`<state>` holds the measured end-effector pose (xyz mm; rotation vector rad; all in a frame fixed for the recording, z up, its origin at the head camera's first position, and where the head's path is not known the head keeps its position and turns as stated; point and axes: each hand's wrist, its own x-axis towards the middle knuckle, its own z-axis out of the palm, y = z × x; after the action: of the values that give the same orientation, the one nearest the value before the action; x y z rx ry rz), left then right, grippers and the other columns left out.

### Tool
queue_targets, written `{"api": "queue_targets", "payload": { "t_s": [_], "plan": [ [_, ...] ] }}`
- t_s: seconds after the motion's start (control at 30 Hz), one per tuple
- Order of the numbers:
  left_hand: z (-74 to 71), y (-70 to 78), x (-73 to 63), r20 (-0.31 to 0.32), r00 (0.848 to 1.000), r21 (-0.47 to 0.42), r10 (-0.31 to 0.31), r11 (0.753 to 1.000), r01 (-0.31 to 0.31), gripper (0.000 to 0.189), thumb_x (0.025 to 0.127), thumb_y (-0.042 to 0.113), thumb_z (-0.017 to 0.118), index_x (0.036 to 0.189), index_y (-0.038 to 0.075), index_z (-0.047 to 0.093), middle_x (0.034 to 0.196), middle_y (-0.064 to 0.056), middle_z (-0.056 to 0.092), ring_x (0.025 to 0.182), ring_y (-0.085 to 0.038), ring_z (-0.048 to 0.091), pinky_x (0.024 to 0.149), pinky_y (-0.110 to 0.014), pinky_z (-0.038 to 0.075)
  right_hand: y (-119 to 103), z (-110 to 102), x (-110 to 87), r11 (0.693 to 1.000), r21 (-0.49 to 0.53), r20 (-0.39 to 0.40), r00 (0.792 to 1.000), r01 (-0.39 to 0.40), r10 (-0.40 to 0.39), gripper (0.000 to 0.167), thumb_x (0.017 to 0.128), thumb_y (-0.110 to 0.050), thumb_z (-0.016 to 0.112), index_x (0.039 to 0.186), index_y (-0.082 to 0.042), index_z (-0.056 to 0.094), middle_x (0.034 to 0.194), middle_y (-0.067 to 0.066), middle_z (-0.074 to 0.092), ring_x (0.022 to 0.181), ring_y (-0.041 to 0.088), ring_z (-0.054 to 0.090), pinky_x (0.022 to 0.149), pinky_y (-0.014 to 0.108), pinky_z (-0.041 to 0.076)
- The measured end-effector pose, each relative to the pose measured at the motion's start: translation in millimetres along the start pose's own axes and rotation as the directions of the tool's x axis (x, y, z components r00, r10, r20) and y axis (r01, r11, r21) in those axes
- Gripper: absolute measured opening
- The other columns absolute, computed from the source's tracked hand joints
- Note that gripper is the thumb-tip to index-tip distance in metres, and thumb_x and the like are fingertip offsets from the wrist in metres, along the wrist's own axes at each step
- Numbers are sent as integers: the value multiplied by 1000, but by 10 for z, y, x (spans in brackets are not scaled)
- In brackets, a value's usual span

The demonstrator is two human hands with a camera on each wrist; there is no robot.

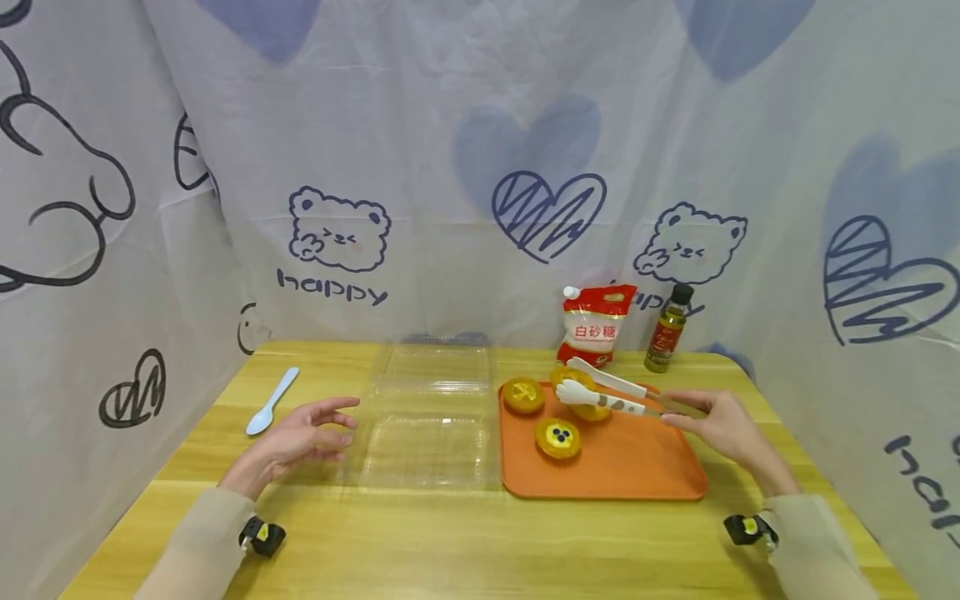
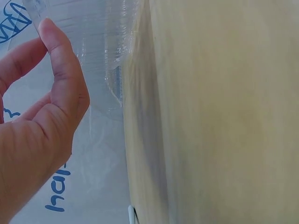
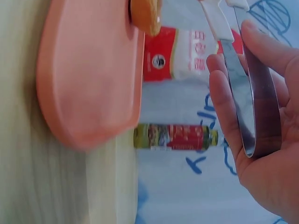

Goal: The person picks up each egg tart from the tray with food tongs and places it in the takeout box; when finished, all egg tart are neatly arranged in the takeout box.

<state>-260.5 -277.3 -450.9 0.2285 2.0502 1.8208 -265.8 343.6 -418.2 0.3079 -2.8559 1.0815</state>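
My right hand (image 1: 716, 421) holds metal tongs (image 3: 264, 112) with white paw-shaped tips. The tongs reach left over an orange tray (image 1: 637, 467), their two tips apart and overlapping the egg tarts at its back left. Several tarts lie on the tray's left part, one topped with dark berries (image 1: 558, 439) at the front and one with yellow pieces (image 1: 523, 395) at the left. My left hand (image 1: 307, 437) holds nothing, its fingers loosely bent at the left side of a clear plastic box (image 1: 431, 483), whose lid lies folded back.
A light blue spoon (image 1: 273, 402) lies at the table's left. Behind the tray stand a red and white sugar bag (image 1: 595, 329) and a bottle with a dark cap (image 1: 666, 333). A patterned cloth (image 1: 442, 275) hangs around the wooden table's back and sides.
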Motion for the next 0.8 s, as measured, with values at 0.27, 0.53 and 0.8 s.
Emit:
{"api": "queue_targets", "payload": {
  "t_s": [0.27,0.53,0.8],
  "plan": [
    [-9,18,5,9,1000,6,6,1000,-6,78,88,2,68,153,-1,24,125,-21,48,92,-18,60,80,-38,61,-234,143,17,999,49,4,1000,-14,14,55,86,-43,73,128,-8,66,132,18,62,123,37,55,93,40,54],
    [3,41,-31,16,1000,1,19,1000,-19,77,88,1,67,152,-2,24,121,-17,50,90,-18,61,78,-36,61,-377,347,73,995,98,33,999,37,-40,48,86,-37,75,125,-10,68,126,13,66,119,33,59,92,36,55],
    [7,52,-3,24,999,5,22,1000,-22,79,88,2,68,153,-3,23,121,-18,50,89,-19,61,77,-36,62,-465,520,145,983,161,27,995,91,-97,42,84,-26,78,121,-6,70,120,14,69,113,34,64,94,42,55]
  ]
}}
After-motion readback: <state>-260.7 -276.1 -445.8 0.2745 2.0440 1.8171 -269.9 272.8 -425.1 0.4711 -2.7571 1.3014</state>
